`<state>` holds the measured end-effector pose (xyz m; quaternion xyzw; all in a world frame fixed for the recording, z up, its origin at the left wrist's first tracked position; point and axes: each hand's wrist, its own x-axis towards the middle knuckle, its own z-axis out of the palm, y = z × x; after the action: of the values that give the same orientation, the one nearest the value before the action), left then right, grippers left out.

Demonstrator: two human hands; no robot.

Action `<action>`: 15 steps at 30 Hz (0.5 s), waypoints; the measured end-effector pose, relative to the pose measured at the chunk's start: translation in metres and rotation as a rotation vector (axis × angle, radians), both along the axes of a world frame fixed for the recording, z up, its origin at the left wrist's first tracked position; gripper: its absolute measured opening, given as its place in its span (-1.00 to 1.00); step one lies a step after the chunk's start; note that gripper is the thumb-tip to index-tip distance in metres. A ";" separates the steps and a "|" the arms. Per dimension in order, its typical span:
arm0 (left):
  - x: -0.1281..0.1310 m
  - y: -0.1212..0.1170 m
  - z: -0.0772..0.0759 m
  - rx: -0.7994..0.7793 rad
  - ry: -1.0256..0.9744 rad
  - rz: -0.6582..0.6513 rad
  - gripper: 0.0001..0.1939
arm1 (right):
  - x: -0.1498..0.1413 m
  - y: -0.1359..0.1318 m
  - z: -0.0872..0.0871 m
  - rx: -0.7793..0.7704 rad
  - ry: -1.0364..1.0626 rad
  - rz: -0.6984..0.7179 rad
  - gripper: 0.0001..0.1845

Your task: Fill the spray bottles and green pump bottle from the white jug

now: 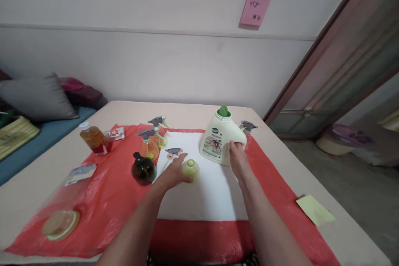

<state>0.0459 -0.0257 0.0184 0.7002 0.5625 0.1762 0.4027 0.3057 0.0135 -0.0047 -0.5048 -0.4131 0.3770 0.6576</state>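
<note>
My left hand (175, 171) curves round the left side of a small, clear yellow-green spray bottle (191, 169), whose neck has no sprayer on it. To the right, my right hand (237, 156) is closed on the handle of a pale green detergent jug (218, 137). That jug stands uncapped and nearly upright on the white sheet (205, 201), something green showing in its mouth. Just beyond my left hand lies a loose grey trigger sprayer (173, 151). A dark round bottle (144, 169) stands left of my left wrist.
Orange (149, 149) and yellow (163, 139) spray bottles stand behind the dark one. Another sprayer top (248, 126) shows behind the jug. Red plastic sheeting (109, 203) covers the table, with an amber bottle (93, 138), a round lid (60, 224) and a sticky note (314, 210) around.
</note>
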 end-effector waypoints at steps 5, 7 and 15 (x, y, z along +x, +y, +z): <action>0.009 -0.003 0.000 0.020 -0.009 0.015 -0.05 | -0.002 -0.007 0.004 -0.030 0.020 -0.015 -0.31; 0.012 -0.005 0.002 0.011 0.006 -0.009 -0.25 | -0.001 -0.016 0.013 -0.038 0.009 -0.036 -0.27; 0.007 -0.007 0.008 0.038 0.093 0.005 -0.48 | 0.031 -0.052 0.053 -0.145 -0.511 -0.324 -0.07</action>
<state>0.0526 -0.0330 0.0263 0.7137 0.5789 0.1552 0.3626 0.3372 -0.0380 0.0479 -0.6879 -0.4514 0.1565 0.5463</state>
